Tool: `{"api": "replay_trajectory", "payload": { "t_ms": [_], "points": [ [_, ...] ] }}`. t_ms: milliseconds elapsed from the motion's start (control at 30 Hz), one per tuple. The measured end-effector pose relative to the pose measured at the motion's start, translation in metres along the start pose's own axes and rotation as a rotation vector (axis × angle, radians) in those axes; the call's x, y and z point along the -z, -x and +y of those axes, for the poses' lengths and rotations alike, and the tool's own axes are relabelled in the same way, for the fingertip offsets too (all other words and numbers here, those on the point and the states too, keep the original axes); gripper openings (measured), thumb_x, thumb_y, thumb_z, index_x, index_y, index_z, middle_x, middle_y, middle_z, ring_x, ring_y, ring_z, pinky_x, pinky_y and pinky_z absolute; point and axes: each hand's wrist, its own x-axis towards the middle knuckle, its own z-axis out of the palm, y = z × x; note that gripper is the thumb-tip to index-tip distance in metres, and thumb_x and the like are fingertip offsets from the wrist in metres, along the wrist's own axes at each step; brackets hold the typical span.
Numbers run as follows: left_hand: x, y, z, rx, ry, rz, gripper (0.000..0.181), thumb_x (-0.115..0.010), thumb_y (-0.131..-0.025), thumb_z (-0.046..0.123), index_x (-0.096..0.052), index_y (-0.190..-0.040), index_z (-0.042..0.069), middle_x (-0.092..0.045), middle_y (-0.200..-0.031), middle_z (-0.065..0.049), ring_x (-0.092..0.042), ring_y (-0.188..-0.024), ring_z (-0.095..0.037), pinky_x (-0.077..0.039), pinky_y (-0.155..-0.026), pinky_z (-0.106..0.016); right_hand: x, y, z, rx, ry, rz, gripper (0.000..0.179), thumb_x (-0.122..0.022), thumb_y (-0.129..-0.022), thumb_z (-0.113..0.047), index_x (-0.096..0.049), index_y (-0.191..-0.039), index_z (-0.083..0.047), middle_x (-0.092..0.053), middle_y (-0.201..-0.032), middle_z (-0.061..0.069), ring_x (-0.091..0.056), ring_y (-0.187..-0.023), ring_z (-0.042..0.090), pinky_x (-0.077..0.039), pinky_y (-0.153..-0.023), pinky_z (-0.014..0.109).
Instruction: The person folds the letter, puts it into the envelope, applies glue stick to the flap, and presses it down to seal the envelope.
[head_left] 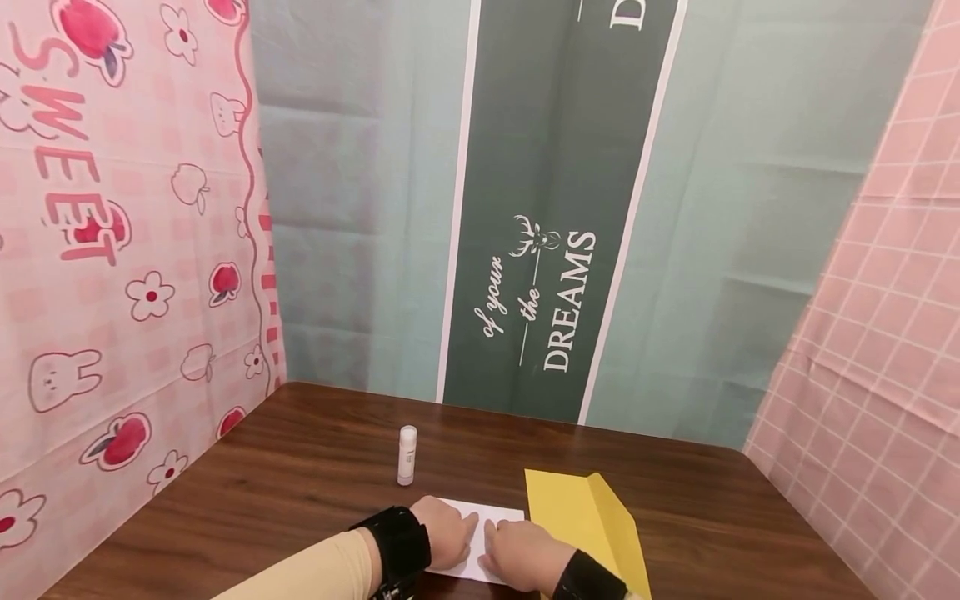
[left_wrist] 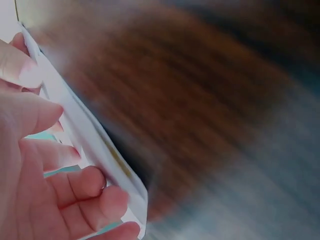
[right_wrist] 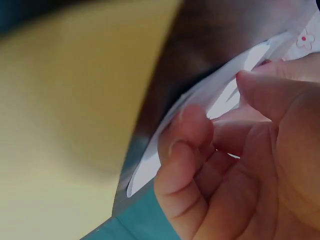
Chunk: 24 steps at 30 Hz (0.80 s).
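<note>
A white folded paper point(head_left: 491, 510) lies flat at the table's near side, under both hands. My left hand point(head_left: 444, 535) presses on its left part, index finger extended toward the middle. From the other side my right hand point(head_left: 523, 557) presses on the paper, its index fingertip close to the left one. In the left wrist view the paper point(left_wrist: 90, 127) shows layered edges, with loosely bent fingers resting along it. The right wrist view has the other fingers point(right_wrist: 180, 165) bent beside the paper's edge.
A yellow sheet point(head_left: 572, 512) with a raised crease lies just right of the white paper, partly behind the right wrist. Beyond the left hand a white glue stick point(head_left: 407, 457) stands upright. Fabric hangings border the brown wooden table point(head_left: 315, 450) at the back and sides.
</note>
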Motion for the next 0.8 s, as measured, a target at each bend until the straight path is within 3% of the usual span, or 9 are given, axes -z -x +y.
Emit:
{"api": "replay_trajectory", "payload": {
  "t_ms": [233,433,667,800],
  "points": [
    [0.002,-0.007,0.004,0.033,0.048,-0.067,0.046,-0.051,-0.089,0.047,-0.055,-0.129,0.024,-0.068,-0.094,0.005,-0.063,-0.083,-0.01,-0.05,-0.066,-0.033,0.005,-0.008,0.005,-0.076,-0.126,-0.084,0.046,-0.054,-0.093,-0.034,-0.054,-0.125,-0.001,-0.067,-0.097,0.012,-0.063,-0.091,0.019,-0.048,-0.084,0.034],
    [0.003,-0.014,0.002,0.1,0.117,-0.143,0.05,-0.053,-0.088,0.049,-0.052,-0.131,0.024,-0.068,-0.099,0.005,-0.063,-0.087,-0.01,-0.049,-0.069,-0.035,0.007,-0.011,0.007,-0.068,-0.194,-0.102,0.048,-0.053,-0.093,-0.031,-0.05,-0.13,-0.001,-0.066,-0.097,0.014,-0.06,-0.084,0.016,-0.047,-0.083,0.033],
    [0.003,-0.02,-0.004,0.117,0.199,-0.178,0.052,-0.055,-0.087,0.047,-0.051,-0.132,0.021,-0.067,-0.108,0.001,-0.061,-0.097,-0.011,-0.048,-0.078,-0.033,0.012,-0.014,0.003,-0.126,-0.275,-0.111,0.051,-0.052,-0.093,-0.03,-0.045,-0.134,0.0,-0.061,-0.083,0.011,-0.054,-0.064,0.014,-0.045,-0.064,0.026],
    [0.006,-0.022,-0.006,0.112,0.214,-0.189,0.053,-0.056,-0.087,0.046,-0.05,-0.133,0.021,-0.066,-0.109,0.0,-0.061,-0.099,-0.011,-0.047,-0.08,-0.031,0.015,-0.016,0.001,-0.182,-0.312,-0.127,0.05,-0.053,-0.092,-0.029,-0.045,-0.134,-0.003,-0.059,-0.088,0.012,-0.053,-0.059,0.015,-0.043,-0.056,0.027]
  ]
}}
